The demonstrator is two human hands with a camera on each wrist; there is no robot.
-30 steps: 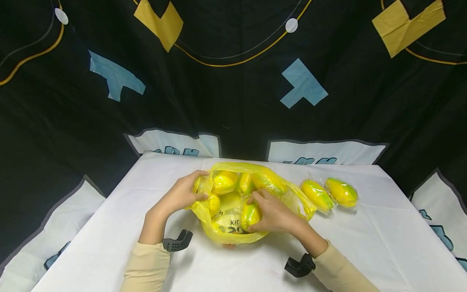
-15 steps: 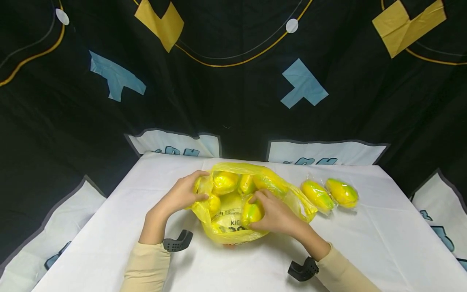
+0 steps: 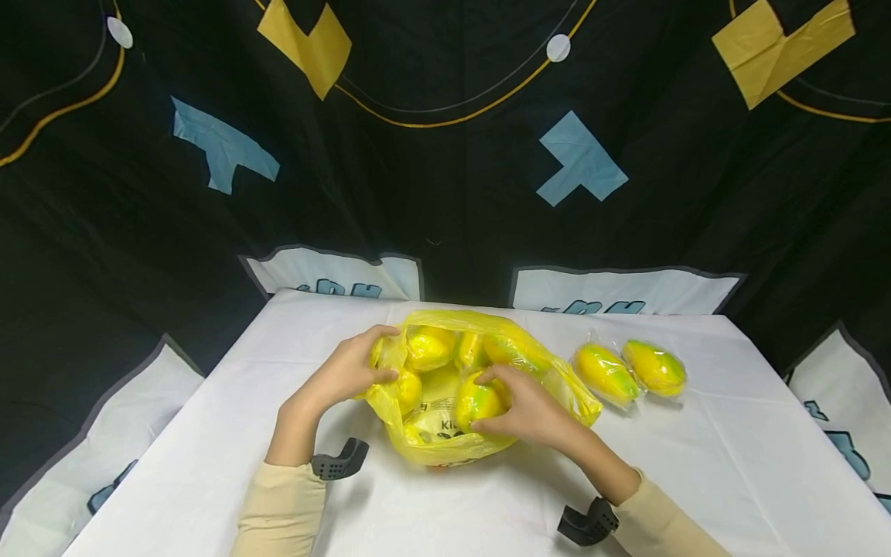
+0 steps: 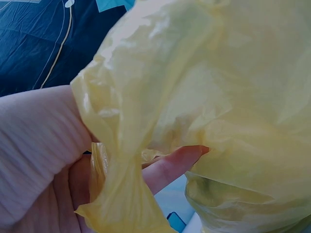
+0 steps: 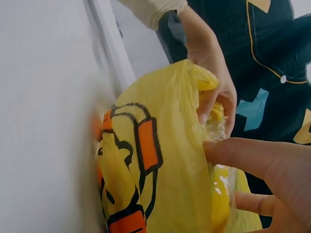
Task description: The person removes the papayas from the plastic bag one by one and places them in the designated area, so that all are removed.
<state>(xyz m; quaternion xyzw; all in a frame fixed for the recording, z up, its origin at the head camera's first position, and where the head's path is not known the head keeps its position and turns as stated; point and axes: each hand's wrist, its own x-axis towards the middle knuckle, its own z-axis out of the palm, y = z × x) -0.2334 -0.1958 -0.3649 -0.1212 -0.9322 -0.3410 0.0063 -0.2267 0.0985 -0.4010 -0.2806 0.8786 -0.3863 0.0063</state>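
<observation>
In the head view a yellow plastic bag (image 3: 452, 452) lies on its side on the table, its mouth spread towards me. My left hand (image 3: 344, 367) grips the bag's left rim; in the left wrist view the bunched plastic passes between thumb and fingers. Inside the mouth, my right hand (image 3: 525, 406) holds a wrapped yellow-green mango (image 3: 476, 402) between thumb and fingers. Several more mangoes sit around it in the bag, among them one at the back (image 3: 429, 348) and one at the left (image 3: 408, 391). The right wrist view shows my right thumb (image 5: 233, 150) over the bag's rim.
Two mangoes in clear wrap, one nearer (image 3: 604, 371) and one farther right (image 3: 654, 367), lie on the white-covered table (image 3: 696, 464) right of the bag. A black curtain (image 3: 445, 209) with taped shapes hangs behind the table's far edge.
My right hand has turned a little, its wrist shifting right and towards me, and the held mango has risen slightly within the bag's mouth. My left hand stays in place on the rim.
</observation>
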